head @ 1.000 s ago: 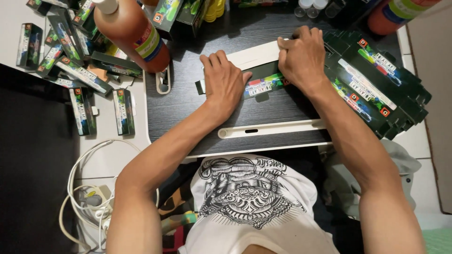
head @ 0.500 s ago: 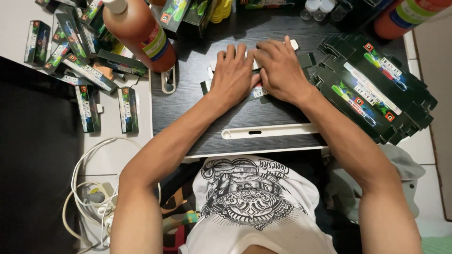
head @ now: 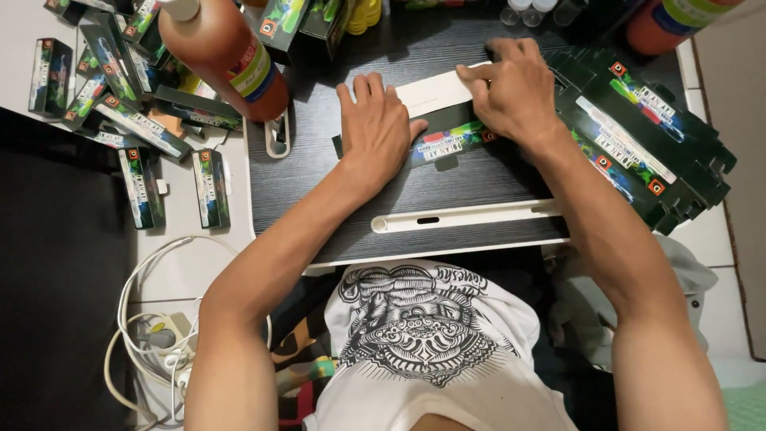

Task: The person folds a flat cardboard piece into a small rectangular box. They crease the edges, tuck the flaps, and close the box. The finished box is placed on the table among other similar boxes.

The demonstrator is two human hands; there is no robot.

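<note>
Black-and-green flat carton blank lies mid-worktop, your left hand now pressed flat on it with fingers spread, while your right hand has slid back right, fingers pinching its white flap: a fold under way, likely.

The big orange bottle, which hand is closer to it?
Left. The left hand lies just beside the orange bottle; the right hand is farther off, across the flat carton.
</note>
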